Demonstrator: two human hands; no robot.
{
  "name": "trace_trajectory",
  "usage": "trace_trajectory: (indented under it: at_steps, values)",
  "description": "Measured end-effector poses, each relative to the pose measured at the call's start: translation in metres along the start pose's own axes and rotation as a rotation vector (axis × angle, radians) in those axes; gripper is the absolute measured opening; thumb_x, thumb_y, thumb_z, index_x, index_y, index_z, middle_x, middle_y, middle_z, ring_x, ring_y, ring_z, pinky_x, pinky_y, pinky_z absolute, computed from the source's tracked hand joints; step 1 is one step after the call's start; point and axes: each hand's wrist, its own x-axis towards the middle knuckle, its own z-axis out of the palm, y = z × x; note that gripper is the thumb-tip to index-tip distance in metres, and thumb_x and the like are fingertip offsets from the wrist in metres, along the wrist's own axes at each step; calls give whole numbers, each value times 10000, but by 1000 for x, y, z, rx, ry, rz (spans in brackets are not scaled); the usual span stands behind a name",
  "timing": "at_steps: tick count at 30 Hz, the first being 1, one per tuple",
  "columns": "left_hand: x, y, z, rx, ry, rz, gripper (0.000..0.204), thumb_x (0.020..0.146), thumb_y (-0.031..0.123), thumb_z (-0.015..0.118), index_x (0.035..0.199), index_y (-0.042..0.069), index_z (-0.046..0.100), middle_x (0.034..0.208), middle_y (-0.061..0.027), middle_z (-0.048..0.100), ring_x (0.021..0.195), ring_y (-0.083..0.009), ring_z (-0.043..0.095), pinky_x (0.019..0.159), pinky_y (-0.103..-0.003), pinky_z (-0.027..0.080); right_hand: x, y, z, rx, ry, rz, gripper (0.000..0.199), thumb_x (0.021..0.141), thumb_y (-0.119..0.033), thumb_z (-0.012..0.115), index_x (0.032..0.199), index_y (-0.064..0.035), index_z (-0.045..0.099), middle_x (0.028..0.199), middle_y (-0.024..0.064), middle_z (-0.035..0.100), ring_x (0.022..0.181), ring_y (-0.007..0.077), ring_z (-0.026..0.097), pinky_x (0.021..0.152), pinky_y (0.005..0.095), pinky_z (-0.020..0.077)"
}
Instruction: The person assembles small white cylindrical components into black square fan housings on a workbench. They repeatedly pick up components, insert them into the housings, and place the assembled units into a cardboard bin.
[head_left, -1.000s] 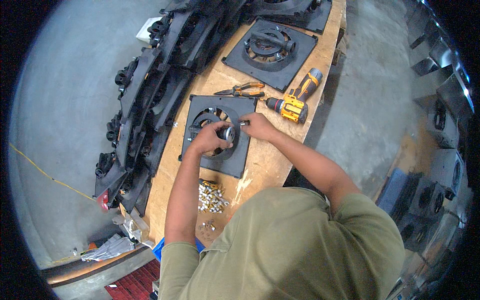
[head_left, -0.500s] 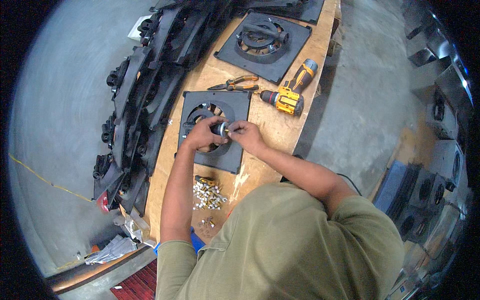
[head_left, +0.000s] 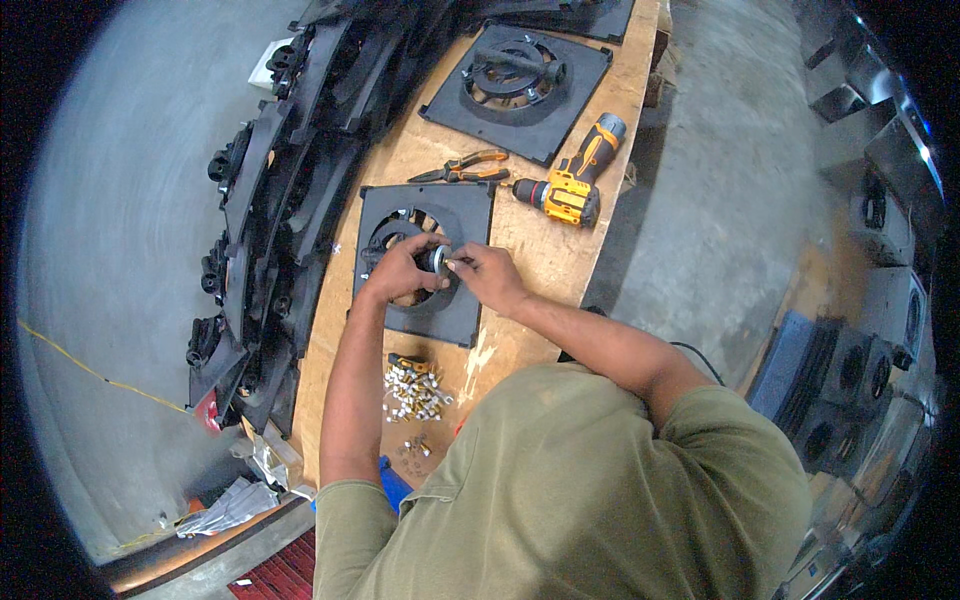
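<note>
A square black fan shroud (head_left: 455, 318) with a round opening lies on the wooden table. Over its opening my left hand (head_left: 402, 270) grips a round black part with a pale rim (head_left: 441, 260). My right hand (head_left: 487, 276) pinches at the middle of that rim; a small brass-coloured fitting showed there a moment ago, and now the fingers mostly cover it. Just beyond the shroud lie pliers (head_left: 462, 168) with orange-and-black handles. To their right rests a yellow-and-black cordless drill (head_left: 568, 190) on its side.
Small white-and-brass fittings (head_left: 415, 393) lie piled near my body, beside a small yellow-and-black tool (head_left: 407, 362). Another black shroud (head_left: 520, 90) sits farther up the table (head_left: 545, 255). Many black shrouds (head_left: 290, 200) stand stacked along the left edge. Grey floor (head_left: 700, 200) lies to the right.
My right fingers have closed in against the rim, hiding most of the brass-coloured piece. The round part has turned slightly in my left hand. The whole view has shifted a little.
</note>
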Motion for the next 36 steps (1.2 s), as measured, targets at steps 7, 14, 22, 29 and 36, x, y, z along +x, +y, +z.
trace_trajectory:
  at_steps: [7,14,22,29,36]
  values:
    - [-3,5,1,-1,10,-47,683,598,78,875,1235,80,629,1147,-70,683,1063,-189,622,954,-317,474,20,-10,7,208,-107,352,228,959,-205,593,1081,-12,584,765,187,677,699,349,681,662,409,538]
    - [-4,6,1,-25,17,-14,673,601,65,868,1232,79,636,1159,-73,685,1080,-200,630,961,-323,481,3,-11,-15,-343,-126,-17,336,1000,-303,506,1176,-19,545,779,213,686,804,404,679,742,513,522]
    - [-4,6,2,-16,26,6,716,578,62,890,1245,73,630,1145,-61,685,1060,-190,629,953,-317,483,20,-8,-14,-102,-411,254,426,987,-409,484,1087,-15,612,896,217,697,840,411,677,756,525,526]
    - [-4,10,1,-8,13,-56,709,586,64,890,1248,83,637,1142,-67,687,1047,-187,628,937,-319,487,17,-16,-16,-561,-340,-25,434,988,-418,492,961,-22,668,773,164,692,720,350,677,687,468,525]
    - [-8,16,-1,-16,12,-86,673,597,93,885,1229,96,656,1100,-80,693,1010,-183,630,924,-316,489,14,-16,-17,-466,-229,-20,421,985,-404,484,967,-21,658,844,203,697,810,402,681,728,520,537]
